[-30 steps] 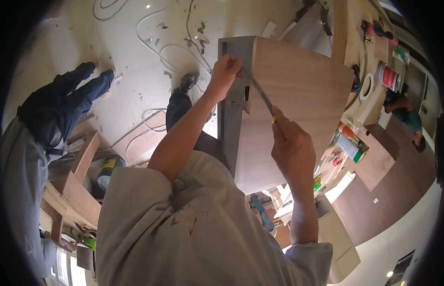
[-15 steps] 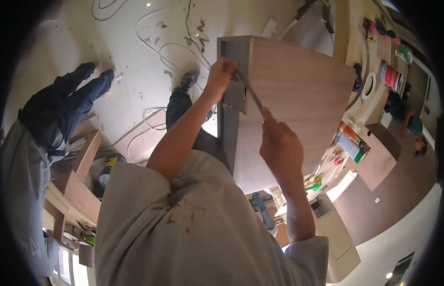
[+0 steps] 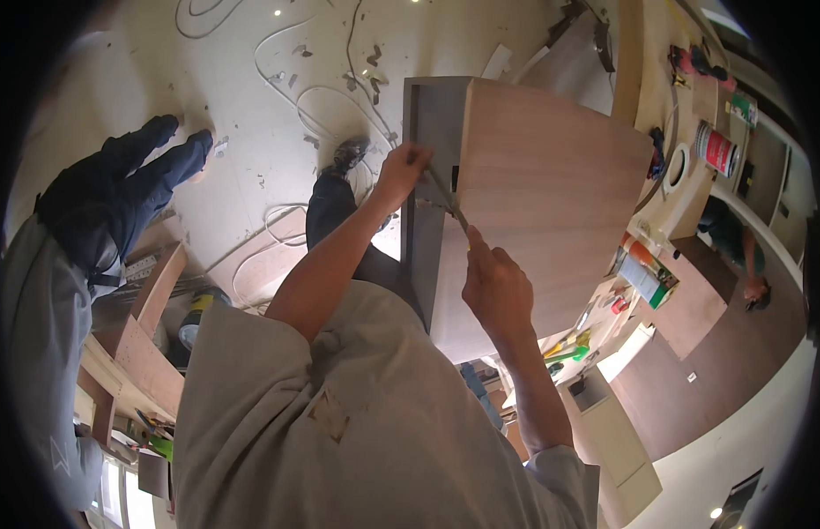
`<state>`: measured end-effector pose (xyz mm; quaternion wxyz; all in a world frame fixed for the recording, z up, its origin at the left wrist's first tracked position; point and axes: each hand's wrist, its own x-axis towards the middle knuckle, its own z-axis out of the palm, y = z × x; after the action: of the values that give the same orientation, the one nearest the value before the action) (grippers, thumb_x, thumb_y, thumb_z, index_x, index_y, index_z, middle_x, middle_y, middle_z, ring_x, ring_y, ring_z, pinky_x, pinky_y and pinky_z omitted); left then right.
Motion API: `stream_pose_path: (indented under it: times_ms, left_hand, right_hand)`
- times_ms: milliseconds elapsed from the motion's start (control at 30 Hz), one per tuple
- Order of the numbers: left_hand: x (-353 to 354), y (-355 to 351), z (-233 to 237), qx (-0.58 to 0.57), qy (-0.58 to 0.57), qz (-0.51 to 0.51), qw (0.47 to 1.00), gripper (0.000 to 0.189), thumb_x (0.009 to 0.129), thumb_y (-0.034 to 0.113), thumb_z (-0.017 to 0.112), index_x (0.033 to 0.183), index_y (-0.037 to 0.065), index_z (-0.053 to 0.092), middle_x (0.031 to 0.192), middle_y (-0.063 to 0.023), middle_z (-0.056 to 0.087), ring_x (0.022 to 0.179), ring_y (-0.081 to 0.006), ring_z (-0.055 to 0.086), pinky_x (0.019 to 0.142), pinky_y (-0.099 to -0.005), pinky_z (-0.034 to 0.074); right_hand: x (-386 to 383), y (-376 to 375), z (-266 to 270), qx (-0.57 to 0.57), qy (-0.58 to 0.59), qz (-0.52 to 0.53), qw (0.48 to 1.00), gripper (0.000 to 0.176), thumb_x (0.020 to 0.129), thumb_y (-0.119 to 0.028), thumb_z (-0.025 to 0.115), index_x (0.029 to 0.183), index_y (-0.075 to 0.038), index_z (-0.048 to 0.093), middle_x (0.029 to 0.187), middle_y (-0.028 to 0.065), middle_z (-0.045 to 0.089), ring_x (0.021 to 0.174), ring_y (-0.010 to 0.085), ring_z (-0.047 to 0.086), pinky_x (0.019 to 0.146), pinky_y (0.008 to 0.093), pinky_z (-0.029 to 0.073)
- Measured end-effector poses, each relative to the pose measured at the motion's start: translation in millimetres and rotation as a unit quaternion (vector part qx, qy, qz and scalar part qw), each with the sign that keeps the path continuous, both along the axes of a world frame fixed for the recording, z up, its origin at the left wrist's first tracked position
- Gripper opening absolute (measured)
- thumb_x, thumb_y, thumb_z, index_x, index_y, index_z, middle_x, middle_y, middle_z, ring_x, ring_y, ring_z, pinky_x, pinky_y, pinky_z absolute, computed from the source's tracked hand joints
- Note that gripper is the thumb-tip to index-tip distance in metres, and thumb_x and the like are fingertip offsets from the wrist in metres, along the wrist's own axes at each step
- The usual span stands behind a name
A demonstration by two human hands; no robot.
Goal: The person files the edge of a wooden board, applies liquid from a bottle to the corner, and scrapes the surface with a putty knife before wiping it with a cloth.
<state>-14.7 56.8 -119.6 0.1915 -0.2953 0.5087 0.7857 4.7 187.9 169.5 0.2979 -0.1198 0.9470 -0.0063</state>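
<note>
File (image 3: pixel 447 198), slim metal, on woodgrain panel (image 3: pixel 551 194)

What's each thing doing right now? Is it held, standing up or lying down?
left hand: shut round the file's far end.
right hand: shut round the file's near end.
file: held at both ends, laid across the panel's edge.
wood panel: standing on edge.
cables: lying loose on the floor.

No text can be read anywhere; the label on the red-and-white can (image 3: pixel 716 150) is too blurred.
</note>
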Motion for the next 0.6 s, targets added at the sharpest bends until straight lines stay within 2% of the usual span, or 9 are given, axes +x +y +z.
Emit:
stream_pose_path:
  times_ms: [100, 200, 233, 333, 400, 433, 533, 600]
  left_hand:
    - [-3, 2, 11, -0.044, 0.023, 0.004, 0.999, 0.030, 0.104, 0.025, 0.070, 0.109, -0.004, 0.067, 0.092, -0.0103, 0.071, 0.079, -0.0168, 0.069, 0.069, -0.0343, 0.056]
    - [-6, 1, 28, -0.006, 0.014, 0.025, 1.000, 0.028, 0.104, 0.024, 0.070, 0.109, -0.003, 0.067, 0.092, -0.0108, 0.071, 0.079, -0.0166, 0.068, 0.070, -0.0343, 0.056]
    - [-2, -3, 19, -0.024, 0.010, -0.023, 0.999, 0.028, 0.105, 0.024, 0.069, 0.109, -0.003, 0.067, 0.095, -0.0117, 0.072, 0.080, -0.0166, 0.068, 0.070, -0.0348, 0.057]
    - [2, -5, 16, 0.001, 0.008, -0.004, 1.000, 0.023, 0.105, 0.024, 0.070, 0.102, 0.001, 0.066, 0.087, -0.0037, 0.067, 0.074, -0.0107, 0.062, 0.069, -0.0291, 0.052]
    - [-8, -3, 31, 0.033, 0.017, 0.026, 0.999, 0.022, 0.105, 0.023, 0.070, 0.104, 0.001, 0.066, 0.088, -0.0037, 0.067, 0.074, -0.0115, 0.064, 0.069, -0.0293, 0.052]
    - [-9, -2, 42, 0.051, 0.019, 0.040, 0.998, 0.022, 0.105, 0.022, 0.070, 0.104, 0.001, 0.066, 0.089, -0.0037, 0.067, 0.074, -0.0119, 0.064, 0.069, -0.0294, 0.052]
    - [2, -2, 18, -0.025, 0.037, 0.007, 0.999, 0.027, 0.105, 0.023, 0.069, 0.108, -0.003, 0.066, 0.092, -0.0110, 0.070, 0.076, -0.0175, 0.070, 0.069, -0.0341, 0.058]
    - [20, 3, 13, 0.001, 0.027, 0.026, 0.999, 0.025, 0.104, 0.022, 0.070, 0.108, -0.003, 0.066, 0.090, -0.0109, 0.070, 0.074, -0.0173, 0.070, 0.069, -0.0345, 0.057]
  right_hand:
    - [-11, -3, 12, -0.009, 0.003, -0.004, 1.000, 0.048, 0.097, -0.014, 0.065, 0.144, -0.016, 0.062, 0.081, 0.0117, 0.067, 0.065, 0.0381, 0.072, 0.057, 0.0509, 0.059]
    - [-13, -2, 20, -0.011, -0.004, -0.014, 1.000, 0.047, 0.098, -0.015, 0.064, 0.144, -0.016, 0.062, 0.081, 0.0120, 0.067, 0.065, 0.0382, 0.072, 0.058, 0.0506, 0.059]
    - [-5, 1, 7, -0.001, -0.001, -0.002, 1.000, 0.046, 0.098, -0.014, 0.063, 0.144, -0.016, 0.063, 0.081, 0.0120, 0.067, 0.065, 0.0380, 0.072, 0.058, 0.0504, 0.059]
    - [-6, -3, 8, 0.011, 0.010, 0.020, 1.000, 0.043, 0.098, -0.015, 0.063, 0.141, -0.016, 0.065, 0.082, 0.0118, 0.067, 0.065, 0.0369, 0.072, 0.058, 0.0500, 0.059]
    - [-13, -3, 25, -0.011, 0.032, 0.016, 0.999, 0.042, 0.098, -0.016, 0.064, 0.141, -0.016, 0.065, 0.082, 0.0114, 0.067, 0.065, 0.0363, 0.072, 0.058, 0.0500, 0.059]
    - [-17, -4, 32, 0.002, 0.007, -0.007, 1.000, 0.043, 0.098, -0.017, 0.065, 0.142, -0.017, 0.065, 0.082, 0.0104, 0.067, 0.065, 0.0359, 0.072, 0.058, 0.0499, 0.059]
    - [3, 8, 11, -0.013, 0.022, -0.008, 1.000, 0.039, 0.100, -0.015, 0.067, 0.138, -0.018, 0.069, 0.079, 0.0110, 0.067, 0.067, 0.0344, 0.069, 0.060, 0.0484, 0.056]
    - [11, 10, 13, -0.011, 0.014, -0.004, 1.000, 0.040, 0.100, -0.016, 0.066, 0.139, -0.018, 0.068, 0.080, 0.0106, 0.067, 0.065, 0.0347, 0.070, 0.059, 0.0481, 0.056]
